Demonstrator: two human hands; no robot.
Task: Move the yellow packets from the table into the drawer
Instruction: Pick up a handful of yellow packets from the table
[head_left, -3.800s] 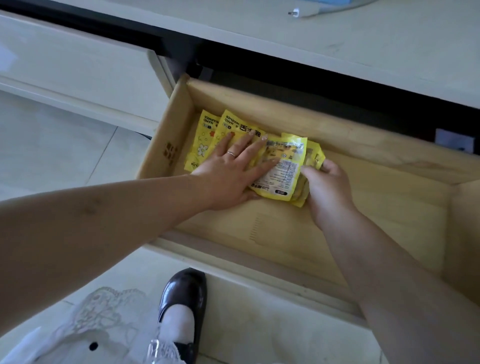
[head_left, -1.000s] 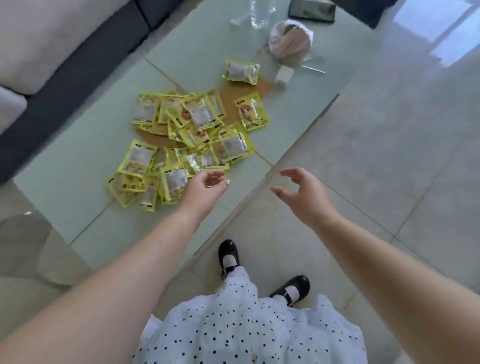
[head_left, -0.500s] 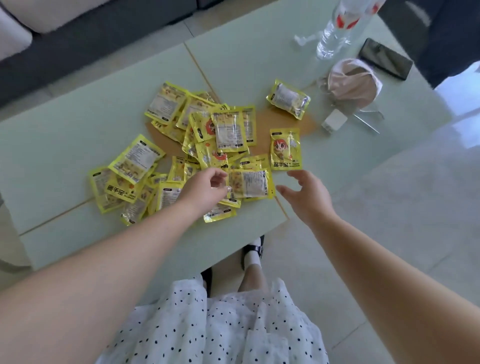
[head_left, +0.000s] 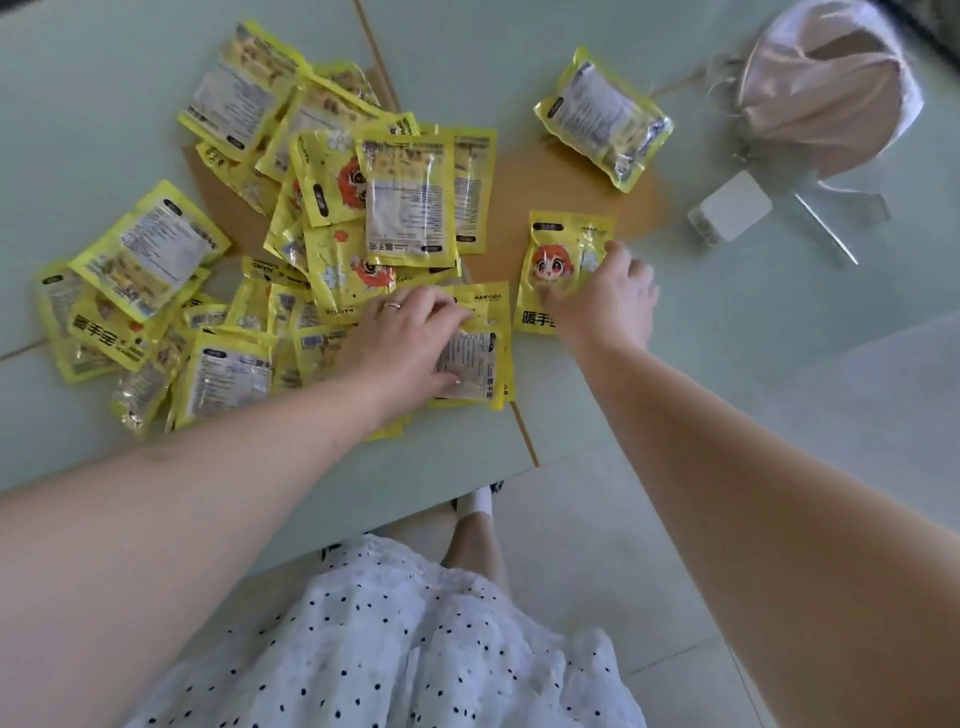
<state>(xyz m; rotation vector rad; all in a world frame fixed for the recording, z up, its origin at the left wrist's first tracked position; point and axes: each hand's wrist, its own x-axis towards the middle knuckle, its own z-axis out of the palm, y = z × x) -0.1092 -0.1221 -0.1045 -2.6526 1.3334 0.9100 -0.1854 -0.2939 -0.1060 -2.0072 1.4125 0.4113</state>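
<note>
Several yellow packets (head_left: 405, 208) lie in a loose overlapping heap on the pale green table (head_left: 727, 332). My left hand (head_left: 410, 338) lies on the heap's near right corner, fingers and thumb curled round a packet with a white label (head_left: 478, 358). My right hand (head_left: 608, 301) grips a separate packet with a red-haired cartoon face (head_left: 556, 249), just right of the heap. One more packet (head_left: 602, 117) lies alone further back. The drawer is out of view.
A pale pink face mask (head_left: 826, 83) and a small white block (head_left: 730, 213) lie at the table's back right. The table's front edge runs just below my hands, with tiled floor (head_left: 597, 561) and my dotted skirt beneath it.
I have turned from the drawer to the table. Both hands moved forward from above the table edge onto the packets; the left now holds one at the heap's corner, the right the cartoon packet.
</note>
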